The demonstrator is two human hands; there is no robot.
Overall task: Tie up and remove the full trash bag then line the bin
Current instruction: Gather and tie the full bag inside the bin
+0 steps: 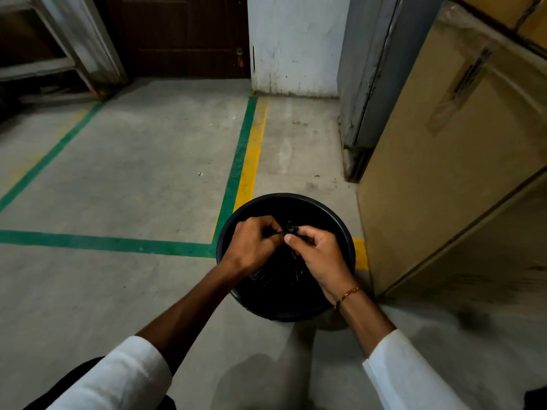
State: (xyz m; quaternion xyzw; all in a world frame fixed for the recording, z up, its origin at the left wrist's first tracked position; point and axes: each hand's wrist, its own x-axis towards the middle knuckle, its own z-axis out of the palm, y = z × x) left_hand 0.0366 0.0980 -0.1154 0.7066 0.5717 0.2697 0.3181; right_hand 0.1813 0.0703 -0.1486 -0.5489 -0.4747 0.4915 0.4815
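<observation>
A round black bin [296, 199] stands on the concrete floor, right of centre. Inside it sits a black trash bag [281, 279], its top gathered into a twisted neck with a small knot-like loop [291, 225] between my hands. My left hand [251, 247] grips the gathered plastic from the left, fingers curled around it. My right hand [318, 250] pinches the neck from the right, thumb on top; a thin orange thread circles that wrist. Both hands hover over the bin's opening. The bag's contents are hidden.
A large cardboard box [450, 179] stands close to the bin's right side. A grey door frame [364, 93] and white wall [296, 45] lie behind. Green floor tape [239, 161] and yellow floor tape [253, 161] run across open floor to the left. A dark door [183, 37] is at the back.
</observation>
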